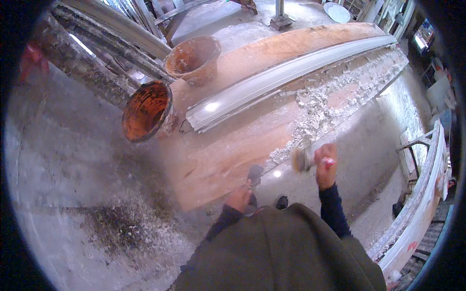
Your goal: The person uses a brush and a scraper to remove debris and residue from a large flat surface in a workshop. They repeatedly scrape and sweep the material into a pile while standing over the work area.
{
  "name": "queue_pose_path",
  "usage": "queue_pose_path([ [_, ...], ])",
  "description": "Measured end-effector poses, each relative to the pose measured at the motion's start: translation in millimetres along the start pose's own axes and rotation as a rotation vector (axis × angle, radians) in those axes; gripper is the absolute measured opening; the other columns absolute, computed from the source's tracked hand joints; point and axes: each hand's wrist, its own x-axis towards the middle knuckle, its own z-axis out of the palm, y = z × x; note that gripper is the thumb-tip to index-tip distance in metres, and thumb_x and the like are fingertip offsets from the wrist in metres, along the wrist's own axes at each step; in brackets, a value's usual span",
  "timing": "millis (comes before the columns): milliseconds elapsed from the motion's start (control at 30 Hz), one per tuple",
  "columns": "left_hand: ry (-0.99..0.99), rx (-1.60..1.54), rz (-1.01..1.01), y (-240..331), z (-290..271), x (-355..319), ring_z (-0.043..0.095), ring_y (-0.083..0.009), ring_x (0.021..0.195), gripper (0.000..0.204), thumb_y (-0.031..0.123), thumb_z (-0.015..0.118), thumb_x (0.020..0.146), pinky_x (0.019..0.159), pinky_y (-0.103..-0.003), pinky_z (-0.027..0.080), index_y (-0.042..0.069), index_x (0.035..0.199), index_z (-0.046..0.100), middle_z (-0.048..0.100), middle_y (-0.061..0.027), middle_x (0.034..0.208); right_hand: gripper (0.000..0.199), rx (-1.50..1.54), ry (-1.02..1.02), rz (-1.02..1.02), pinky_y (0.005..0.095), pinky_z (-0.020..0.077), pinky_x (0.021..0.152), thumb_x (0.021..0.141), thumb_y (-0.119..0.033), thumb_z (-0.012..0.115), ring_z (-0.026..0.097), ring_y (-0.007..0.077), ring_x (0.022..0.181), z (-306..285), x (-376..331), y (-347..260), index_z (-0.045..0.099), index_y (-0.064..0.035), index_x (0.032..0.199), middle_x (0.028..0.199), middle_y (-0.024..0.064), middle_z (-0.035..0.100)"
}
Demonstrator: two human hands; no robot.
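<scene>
My left hand (238, 199) is closed on a small flat scraper (255, 171), its grey blade over the near edge of the wooden board (228, 165). Farther right, my right hand (325, 167) grips a brush (302, 159) with a broad, pale tan head and a bit of red showing at the fist. The brush is blurred and sits at the board's near edge, beside white plaster scraps (310, 116). I cannot tell whether its bristles touch the board. A long white plaster moulding (286, 80) lies along the board, beyond both hands.
Two orange, plaster-crusted buckets stand at the board's left end: a near one (148, 111) and a farther one (193, 60). Dark and white debris (131, 233) litters the floor at lower left. A long white piece on a stand (412, 228) curves along the right side.
</scene>
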Motion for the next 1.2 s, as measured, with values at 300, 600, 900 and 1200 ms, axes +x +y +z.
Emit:
queue_pose_path([
  [300,0.042,-0.713,-0.102,72.2,48.8,22.6,0.038,-0.0388,0.115,0.056,0.014,0.043,0.085,0.096,-0.039,0.031,-0.003,0.133,0.02,0.035,-0.0282,0.126,0.038,-0.161,-0.654,0.649,0.0295,0.0407,0.054,0.083,-0.037,0.05,0.052,0.0148,0.058,73.6,-115.4,89.1,0.057,-0.0002,0.074,0.062,0.0082,0.056],
  [600,-0.07,-0.514,-0.13,87.5,24.7,35.1,0.045,-0.0419,0.104,0.053,0.013,0.041,0.085,0.088,-0.04,0.038,-0.005,0.131,0.021,0.041,-0.0312,0.118,0.042,-0.003,-0.394,0.904,0.0313,0.0374,0.05,0.082,-0.035,0.051,0.046,0.0109,0.056,87.2,-113.6,80.7,0.051,0.0029,0.066,0.057,0.0075,0.052],
  [900,-0.252,-0.347,-0.282,109.1,-11.7,58.0,0.052,-0.0414,0.09,0.05,0.016,0.038,0.085,0.078,-0.046,0.041,-0.005,0.129,0.025,0.05,-0.0302,0.101,0.021,0.155,-0.358,0.865,0.0274,0.0402,0.053,0.082,-0.023,0.054,0.048,0.009,0.063,105.2,-132.1,137.2,0.053,-0.0024,0.081,0.07,0.0011,0.053],
  [1200,-0.284,-0.243,-0.176,74.6,31.7,70.4,0.056,-0.0412,0.079,0.051,0.016,0.039,0.084,0.069,-0.049,0.044,-0.003,0.129,0.024,0.057,-0.0264,0.086,0.028,0.138,-0.338,1.037,0.0279,0.0415,0.056,0.082,-0.028,0.054,0.051,0.0109,0.066,106.4,-126.8,135.5,0.055,-0.0006,0.083,0.073,0.0053,0.056],
])
